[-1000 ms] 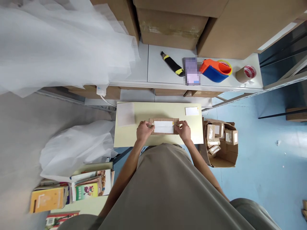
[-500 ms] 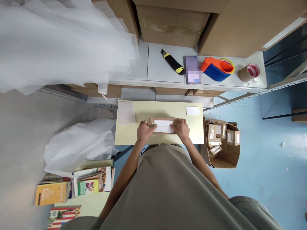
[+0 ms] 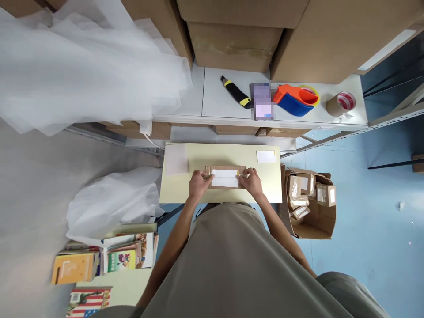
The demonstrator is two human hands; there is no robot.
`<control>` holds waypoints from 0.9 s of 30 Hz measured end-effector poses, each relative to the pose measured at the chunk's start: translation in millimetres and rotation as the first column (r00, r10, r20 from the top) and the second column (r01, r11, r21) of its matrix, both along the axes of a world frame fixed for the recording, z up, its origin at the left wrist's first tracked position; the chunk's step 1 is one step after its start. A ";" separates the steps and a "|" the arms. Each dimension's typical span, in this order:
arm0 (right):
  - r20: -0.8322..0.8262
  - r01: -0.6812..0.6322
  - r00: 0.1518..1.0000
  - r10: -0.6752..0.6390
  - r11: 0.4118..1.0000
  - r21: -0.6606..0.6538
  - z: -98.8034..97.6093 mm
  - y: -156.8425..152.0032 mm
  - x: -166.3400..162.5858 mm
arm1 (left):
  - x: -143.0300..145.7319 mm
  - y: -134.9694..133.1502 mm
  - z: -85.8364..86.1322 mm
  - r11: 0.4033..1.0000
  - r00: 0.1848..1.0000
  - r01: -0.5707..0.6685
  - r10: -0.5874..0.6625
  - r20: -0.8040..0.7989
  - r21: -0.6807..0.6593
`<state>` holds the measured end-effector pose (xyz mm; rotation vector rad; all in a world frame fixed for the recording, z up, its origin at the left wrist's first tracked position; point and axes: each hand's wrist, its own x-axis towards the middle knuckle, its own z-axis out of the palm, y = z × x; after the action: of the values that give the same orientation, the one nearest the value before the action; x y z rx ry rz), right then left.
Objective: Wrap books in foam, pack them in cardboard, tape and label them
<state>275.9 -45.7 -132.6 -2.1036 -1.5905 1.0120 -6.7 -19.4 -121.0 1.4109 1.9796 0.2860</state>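
Observation:
A flat brown cardboard parcel (image 3: 225,169) with a white label (image 3: 225,178) on top lies on the small pale yellow table (image 3: 218,155). My left hand (image 3: 198,184) grips the parcel's left end, fingers curled. At the right end my right hand (image 3: 253,183) pinches the parcel and the label's edge. A loose white label (image 3: 266,156) lies at the table's far right, and a translucent white sheet (image 3: 176,160) at its far left.
A white shelf (image 3: 212,95) behind the table carries a black and yellow knife (image 3: 236,91), an orange and blue tape dispenser (image 3: 294,100) and a tape roll (image 3: 341,103). An open carton of small parcels (image 3: 309,198) stands right. White plastic bags (image 3: 109,205) and books (image 3: 102,260) lie left.
Both hands stay on the parcel's ends with only small finger shifts. The view has drifted slightly, nothing else on the table moved.

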 end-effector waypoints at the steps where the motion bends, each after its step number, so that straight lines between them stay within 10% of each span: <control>1: -0.048 -0.009 0.999 0.010 1.000 0.021 -0.3 -1.7 3.4 | -3.4 0.2 0.2 1.000 0.999 0.004 -0.004 0.032 -0.004; 11: -0.376 0.074 0.926 -0.015 0.987 0.144 -21.9 -11.0 17.6 | -14.6 -1.0 0.5 0.999 0.974 -0.049 0.051 0.221 -0.011; 17: -0.548 0.133 0.836 -0.019 0.977 0.168 -26.1 -14.3 27.8 | -2.3 -4.1 11.9 0.987 0.993 0.084 -0.095 0.075 0.137; 27: -0.351 0.040 0.925 0.146 0.881 0.471 73.1 42.8 89.9 | 103.0 44.1 92.9 0.804 0.932 0.226 -0.343 0.118 0.550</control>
<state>365.8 -2.9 -59.5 -1.4441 -1.5117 0.8683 96.3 24.7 -28.1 1.9079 1.5361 0.8598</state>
